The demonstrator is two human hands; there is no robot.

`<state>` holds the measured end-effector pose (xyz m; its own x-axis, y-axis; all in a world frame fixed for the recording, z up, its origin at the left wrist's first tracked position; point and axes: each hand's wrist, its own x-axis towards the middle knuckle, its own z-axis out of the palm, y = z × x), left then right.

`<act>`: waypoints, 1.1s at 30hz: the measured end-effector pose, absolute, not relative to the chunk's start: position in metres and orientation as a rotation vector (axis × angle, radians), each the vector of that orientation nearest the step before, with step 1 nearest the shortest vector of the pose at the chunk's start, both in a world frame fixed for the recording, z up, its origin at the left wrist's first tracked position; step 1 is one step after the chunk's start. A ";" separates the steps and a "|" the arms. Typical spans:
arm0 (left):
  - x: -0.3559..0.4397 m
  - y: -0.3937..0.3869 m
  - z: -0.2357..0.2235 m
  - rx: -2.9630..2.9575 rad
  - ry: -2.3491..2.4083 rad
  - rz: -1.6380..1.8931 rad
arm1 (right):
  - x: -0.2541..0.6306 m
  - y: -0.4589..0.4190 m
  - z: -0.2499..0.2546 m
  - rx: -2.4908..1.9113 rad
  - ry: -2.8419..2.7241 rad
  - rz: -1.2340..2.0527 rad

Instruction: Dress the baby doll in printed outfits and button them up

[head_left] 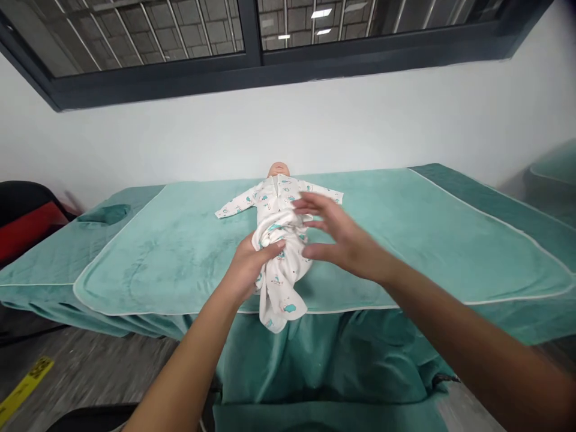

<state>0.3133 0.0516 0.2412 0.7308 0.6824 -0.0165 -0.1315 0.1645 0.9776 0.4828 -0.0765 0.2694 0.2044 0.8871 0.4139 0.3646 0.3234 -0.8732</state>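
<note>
A baby doll lies on its back, its head towards the wall and its sleeves spread out to both sides. It wears a white baby romper with teal and small dark prints. The romper's lower part is bunched over the doll's body, and one end hangs over the bed's front edge. My left hand grips the bunched cloth from the left, thumb on top. To the right of the cloth, my right hand is open with fingers apart, slightly blurred. The doll's legs are hidden under the fabric.
The doll rests on a bed with a teal plush cover, with a face hole at its left end. Behind it are a white wall and a dark-framed window. A black and red chair stands at left.
</note>
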 end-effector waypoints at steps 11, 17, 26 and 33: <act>0.303 0.068 0.287 1.628 0.337 0.169 | 0.494 -0.030 0.248 -0.966 -0.978 0.953; 0.309 0.076 0.262 1.481 0.438 0.479 | 0.472 -0.031 0.215 -0.909 -0.863 1.267; 0.262 0.061 0.212 1.304 0.536 0.181 | 0.433 -0.056 0.155 -1.168 -0.945 1.383; 0.243 0.055 0.206 1.751 0.610 0.072 | 0.413 -0.078 0.121 -1.412 -0.933 1.070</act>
